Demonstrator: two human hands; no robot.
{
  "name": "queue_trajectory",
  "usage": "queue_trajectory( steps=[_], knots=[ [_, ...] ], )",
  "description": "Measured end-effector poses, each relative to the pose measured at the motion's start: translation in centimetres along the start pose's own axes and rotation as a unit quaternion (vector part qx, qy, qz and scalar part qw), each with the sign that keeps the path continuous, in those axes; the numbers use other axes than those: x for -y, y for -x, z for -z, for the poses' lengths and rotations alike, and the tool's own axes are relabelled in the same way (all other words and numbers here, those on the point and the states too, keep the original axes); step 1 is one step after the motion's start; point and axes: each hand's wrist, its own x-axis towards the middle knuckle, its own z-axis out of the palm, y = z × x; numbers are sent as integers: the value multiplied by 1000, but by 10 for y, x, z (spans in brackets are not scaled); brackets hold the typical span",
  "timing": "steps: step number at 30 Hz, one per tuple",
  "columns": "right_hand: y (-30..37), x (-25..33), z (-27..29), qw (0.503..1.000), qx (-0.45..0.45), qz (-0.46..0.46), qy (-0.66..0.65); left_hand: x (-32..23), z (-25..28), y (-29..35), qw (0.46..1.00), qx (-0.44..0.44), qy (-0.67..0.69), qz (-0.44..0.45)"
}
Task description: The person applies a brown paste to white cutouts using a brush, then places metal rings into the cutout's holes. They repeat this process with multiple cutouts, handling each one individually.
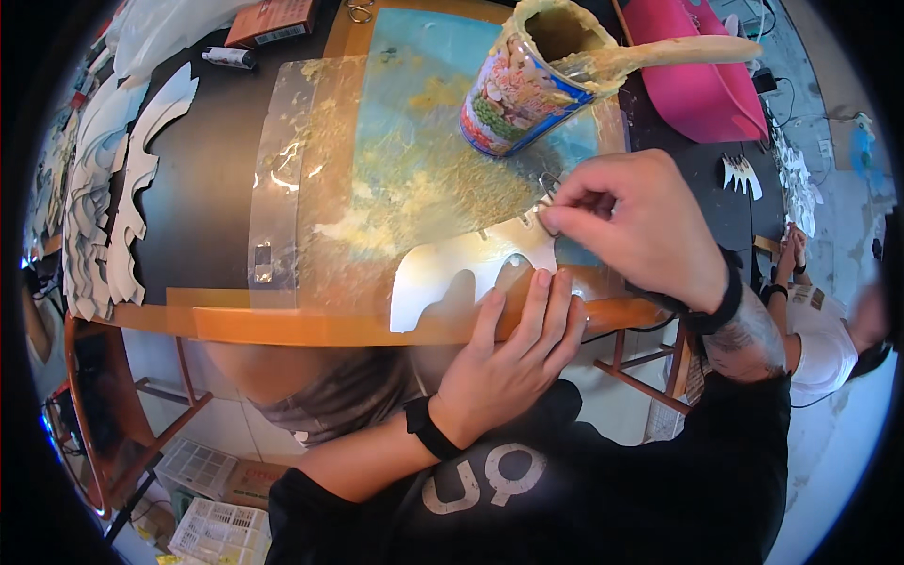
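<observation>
A: White card cut-out (461, 268), wavy along its lower edge, lies flat at the near edge of the desk (282, 325). Which hand bears on it?

B: Left hand (513, 363). It comes in from below with its fingers (541, 301) laid flat and close together on the right part of the cut-out, pressing it down; nothing is pinched in that grip.

A: And the right hand (631, 226)?

B: It sits above the cut-out's upper right tip, thumb and forefinger closed together on a small wire clip (546, 188) right at that tip. Whether the clip already bites the card cannot be told.

A: What surrounds the work?

B: A glue-smeared clear plastic sheet (311, 179) covers the middle of the desk, over a blue mat (414, 66). Just beyond the right hand stands a tilted printed tin (518, 89), crusted with yellowish paste, with a paste-coated stick (678, 52) resting across its mouth. A stack of white scalloped cut-outs (113, 198) lies along the far left, well apart from the hands. A pink basin (706, 85) sits at the upper right.

A: Anyone else?

B: Another person in a white shirt (819, 348) is at the right, below desk level.
</observation>
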Motion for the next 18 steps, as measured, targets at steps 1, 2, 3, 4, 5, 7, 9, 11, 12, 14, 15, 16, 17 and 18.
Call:
queue_trajectory(
  steps=[1, 2, 3, 4, 5, 7, 9, 11, 12, 14, 15, 16, 17, 18],
  knots=[
    [-3, 3, -7, 1000, 2, 0, 1, 0, 1, 1, 1000, 4, 0, 2],
    [-5, 4, -12, 1000, -3, 14, 16, 1, 2, 0, 1000, 1, -1, -5],
    [-6, 4, -12, 999, -14, 20, 32, 3, 2, -1, 1000, -1, -3, -11],
    [-7, 3, -12, 998, -25, 28, 49, 4, 2, 0, 1000, -4, -4, -17],
    [-7, 3, -10, 997, -35, 35, 66, 4, 1, 2, 1000, -6, -8, -16],
    [0, 4, 1, 995, -16, 47, 81, 2, -2, 3, 1000, -13, -14, -12],
    [10, -1, 8, 991, -10, 93, 94, 5, 0, 3, 1000, 4, -9, -11],
    [17, -14, 6, 963, 1, 215, 166, 5, 1, 2, 1000, 6, -10, -17],
    [21, -14, 2, 947, 1, 245, 206, 4, 0, 1, 1000, 0, -14, -18],
    [29, -12, -2, 931, 22, 268, 247, 4, 0, 1, 1000, -3, -21, -18],
    [32, -11, -3, 929, 16, 267, 255, 5, 0, 1, 1000, -3, -22, -19],
    [33, -11, -5, 927, 10, 267, 263, 5, -1, 1, 1000, -2, -23, -19],
    [34, -11, -7, 925, 4, 266, 270, 5, -1, 1, 1000, -3, -24, -18],
    [34, -12, -8, 928, 4, 263, 263, 4, -1, 1, 1000, -3, -26, -17]
  ],
)
